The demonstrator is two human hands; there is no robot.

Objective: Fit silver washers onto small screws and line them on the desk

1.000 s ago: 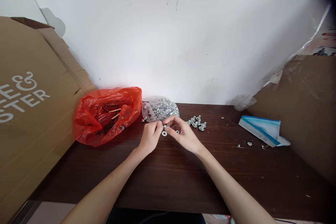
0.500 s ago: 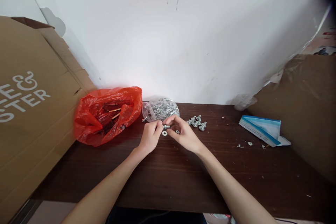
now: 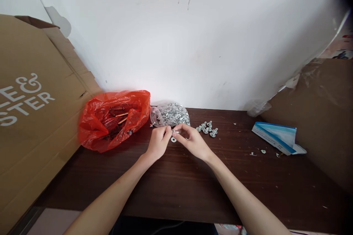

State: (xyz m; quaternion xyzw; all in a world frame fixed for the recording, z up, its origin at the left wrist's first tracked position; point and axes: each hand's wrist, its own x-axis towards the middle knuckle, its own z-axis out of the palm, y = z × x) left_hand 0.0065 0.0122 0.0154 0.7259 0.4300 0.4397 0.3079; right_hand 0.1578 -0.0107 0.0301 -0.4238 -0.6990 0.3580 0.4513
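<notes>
My left hand (image 3: 159, 141) is closed, its thumb and fingers pinching a small silver bolt (image 3: 175, 131) over the table. The thumb and forefinger of my right hand (image 3: 194, 143) close on the same bolt from the other side, hiding much of it. Just below the fingertips, a flat washer (image 3: 173, 140) lies on the wood. Beside my right fingers a small metal piece (image 3: 187, 138) is mostly covered. Several bolts with washers (image 3: 205, 129) stand in a group to the right of my right hand.
Behind my hands sits a clear bag (image 3: 175, 113) full of metal hardware. A red plastic bag (image 3: 96, 117) is at left against a cardboard box (image 3: 35, 128). On the dark table (image 3: 176, 187), a blue-and-white packet (image 3: 274, 136) lies at right near small scraps (image 3: 263, 151).
My right thumb and forefinger have come closer together onto the bolt. The small metal piece beside them is now more covered. The whole view has shifted slightly.
</notes>
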